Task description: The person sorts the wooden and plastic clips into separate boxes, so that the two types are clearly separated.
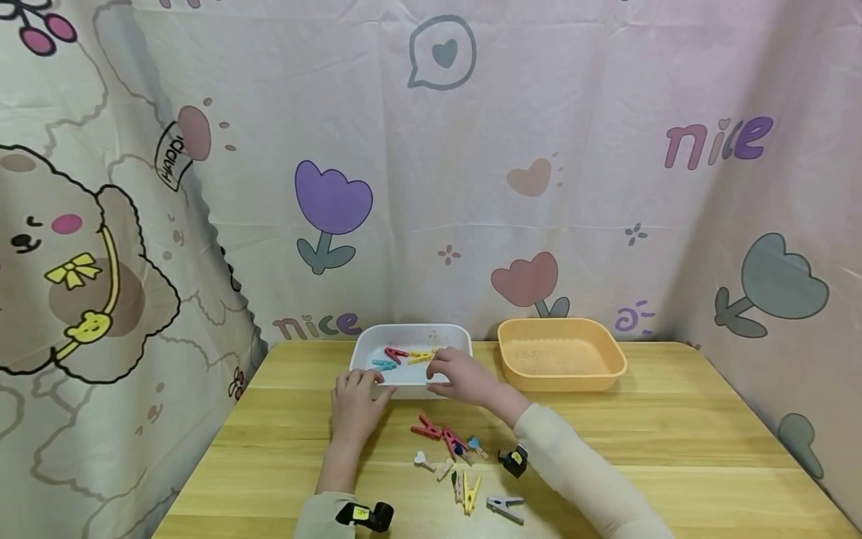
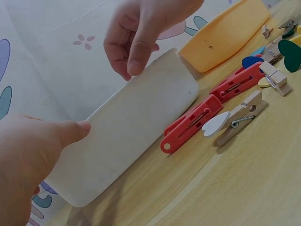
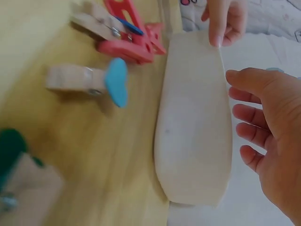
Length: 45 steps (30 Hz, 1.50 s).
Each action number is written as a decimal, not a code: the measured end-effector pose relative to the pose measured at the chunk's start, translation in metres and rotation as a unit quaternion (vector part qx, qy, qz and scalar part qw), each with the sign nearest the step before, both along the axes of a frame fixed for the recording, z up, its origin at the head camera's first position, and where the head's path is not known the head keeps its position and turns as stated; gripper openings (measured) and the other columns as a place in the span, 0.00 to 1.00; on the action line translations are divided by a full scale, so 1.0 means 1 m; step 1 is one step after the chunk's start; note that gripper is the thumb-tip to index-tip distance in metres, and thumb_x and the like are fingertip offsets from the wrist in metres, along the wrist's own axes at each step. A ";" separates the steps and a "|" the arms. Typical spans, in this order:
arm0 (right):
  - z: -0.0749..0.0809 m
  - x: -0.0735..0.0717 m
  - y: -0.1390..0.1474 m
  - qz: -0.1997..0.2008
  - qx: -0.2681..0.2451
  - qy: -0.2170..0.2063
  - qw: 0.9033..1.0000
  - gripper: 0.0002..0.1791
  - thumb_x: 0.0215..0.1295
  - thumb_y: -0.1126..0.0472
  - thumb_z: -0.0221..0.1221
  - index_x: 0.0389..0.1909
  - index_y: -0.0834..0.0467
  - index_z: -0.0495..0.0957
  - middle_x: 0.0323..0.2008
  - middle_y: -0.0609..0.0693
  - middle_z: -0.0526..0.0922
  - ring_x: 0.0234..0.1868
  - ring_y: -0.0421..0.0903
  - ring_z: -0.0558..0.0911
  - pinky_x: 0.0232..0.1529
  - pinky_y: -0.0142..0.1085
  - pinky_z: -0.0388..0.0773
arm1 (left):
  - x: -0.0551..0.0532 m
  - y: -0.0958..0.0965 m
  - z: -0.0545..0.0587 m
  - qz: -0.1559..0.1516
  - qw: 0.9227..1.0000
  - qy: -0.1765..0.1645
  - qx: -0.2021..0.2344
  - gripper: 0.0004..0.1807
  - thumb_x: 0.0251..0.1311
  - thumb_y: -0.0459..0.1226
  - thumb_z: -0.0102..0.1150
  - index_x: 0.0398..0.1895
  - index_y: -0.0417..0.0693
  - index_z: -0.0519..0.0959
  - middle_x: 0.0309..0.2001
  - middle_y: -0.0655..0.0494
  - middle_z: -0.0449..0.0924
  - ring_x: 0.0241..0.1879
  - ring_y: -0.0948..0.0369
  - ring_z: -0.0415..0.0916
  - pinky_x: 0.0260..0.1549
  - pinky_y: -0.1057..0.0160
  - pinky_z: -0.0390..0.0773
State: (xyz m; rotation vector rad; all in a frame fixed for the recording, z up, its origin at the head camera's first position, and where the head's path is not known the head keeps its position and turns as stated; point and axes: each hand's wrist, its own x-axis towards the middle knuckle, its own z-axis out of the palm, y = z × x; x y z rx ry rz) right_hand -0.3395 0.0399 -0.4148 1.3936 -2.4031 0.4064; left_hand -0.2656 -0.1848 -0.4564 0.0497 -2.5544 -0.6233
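A white plastic basket (image 1: 409, 391) stands at the back of the table, with a red clothespin (image 1: 395, 354), yellow clothespins (image 1: 420, 357) and light blue clothespins (image 1: 384, 365) inside. My left hand (image 1: 355, 408) grips its front left rim; the thumb (image 2: 75, 131) lies against the outer wall in the left wrist view. Over the front right rim hovers my right hand (image 1: 465, 376). Seen from the right wrist, its fingers (image 3: 251, 115) are loosely bent, spaced apart and hold nothing. The thumb tip is right beside the rim.
An orange basket (image 1: 562, 382) stands right of the white one. In front lie red clothespins (image 1: 427, 427), a yellow clothespin (image 1: 471, 494), a grey clothespin (image 1: 505, 508) and several small wooden ones, among them one with a white heart (image 2: 216, 124). A printed curtain (image 1: 431, 150) hangs behind.
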 end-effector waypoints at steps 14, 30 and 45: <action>-0.008 0.037 0.007 0.024 0.065 0.001 0.998 0.09 0.61 0.50 0.65 0.38 0.50 0.82 0.39 0.43 0.79 0.39 0.40 0.75 0.42 0.33 0.72 | 0.000 0.000 -0.001 0.002 1.000 0.002 -0.004 0.17 0.54 0.52 0.68 0.36 0.51 0.79 0.43 0.49 0.77 0.54 0.46 0.68 0.53 0.46 0.68; -0.017 0.051 0.008 0.009 0.198 0.056 0.979 0.12 0.62 0.40 0.61 0.31 0.43 0.78 0.34 0.38 0.74 0.38 0.38 0.70 0.43 0.33 0.67 | -0.001 0.002 -0.001 0.002 1.000 0.008 -0.007 0.17 0.54 0.52 0.69 0.35 0.52 0.79 0.43 0.50 0.78 0.53 0.47 0.68 0.52 0.46 0.68; -0.021 0.051 0.001 0.017 0.210 0.067 0.975 0.09 0.62 0.43 0.62 0.33 0.42 0.80 0.35 0.38 0.76 0.38 0.37 0.71 0.40 0.30 0.67 | 0.000 0.000 -0.001 0.001 1.000 0.003 -0.005 0.17 0.54 0.52 0.68 0.35 0.51 0.78 0.43 0.49 0.77 0.52 0.46 0.68 0.52 0.46 0.68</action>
